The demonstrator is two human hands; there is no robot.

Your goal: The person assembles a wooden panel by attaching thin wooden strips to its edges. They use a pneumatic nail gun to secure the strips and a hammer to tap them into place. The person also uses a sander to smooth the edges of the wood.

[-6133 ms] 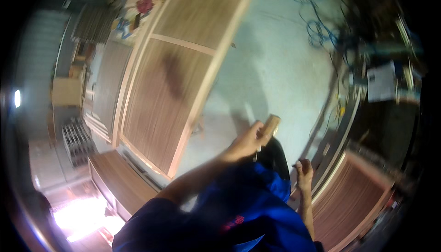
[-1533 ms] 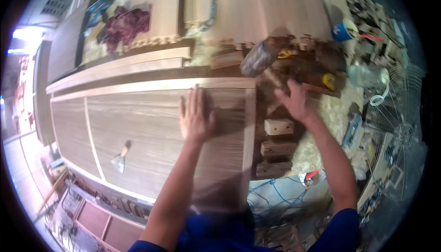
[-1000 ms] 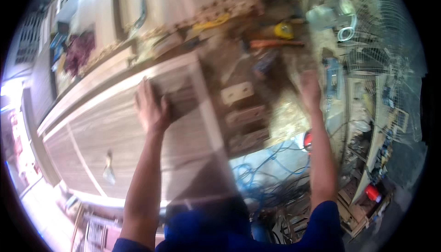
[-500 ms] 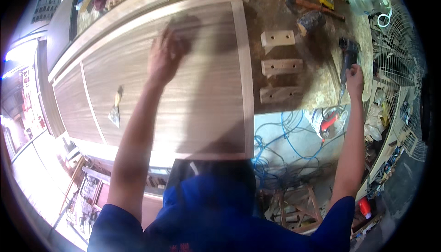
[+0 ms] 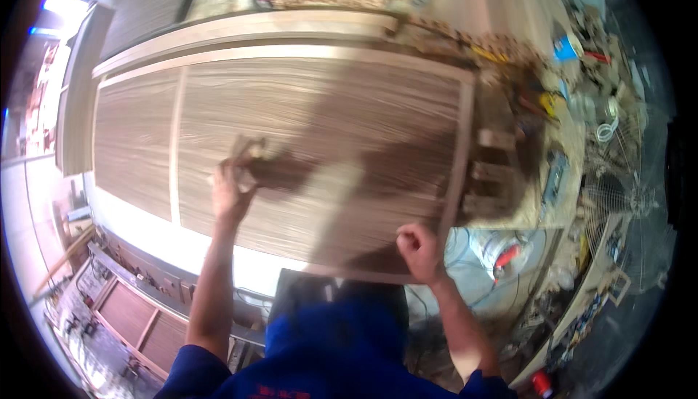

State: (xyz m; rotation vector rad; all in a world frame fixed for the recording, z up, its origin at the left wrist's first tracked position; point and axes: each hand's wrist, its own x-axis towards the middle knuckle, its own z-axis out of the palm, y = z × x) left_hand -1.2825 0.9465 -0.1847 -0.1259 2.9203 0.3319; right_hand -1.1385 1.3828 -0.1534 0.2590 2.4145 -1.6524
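A large framed wood panel (image 5: 291, 94) lies in front of me, its grain running left to right. Over its middle is my left hand (image 5: 231, 188), the fingers closed round what looks like the putty knife (image 5: 256, 149). A small light piece with a dark end shows at the fingertips; its blade is hidden or blurred. My right hand (image 5: 422, 252) is curled into a fist above the panel's near right corner, and no tool shows in it. To its right, a dark hand-held power tool (image 5: 555, 177) lies on the workbench, apart from the hand.
Drilled wood blocks (image 5: 494, 172) sit right of the panel. A yellow tape measure (image 5: 550, 103), a blue cup (image 5: 567, 47) and a wire fan guard (image 5: 618, 192) are farther right. A white bucket (image 5: 494, 250) stands below the bench edge. A long wood strip (image 5: 247, 27) runs behind the panel.
My right hand has let go of the power tool and come left over the panel. My left hand has come nearer; the putty knife has left its place on the panel. The view has turned.
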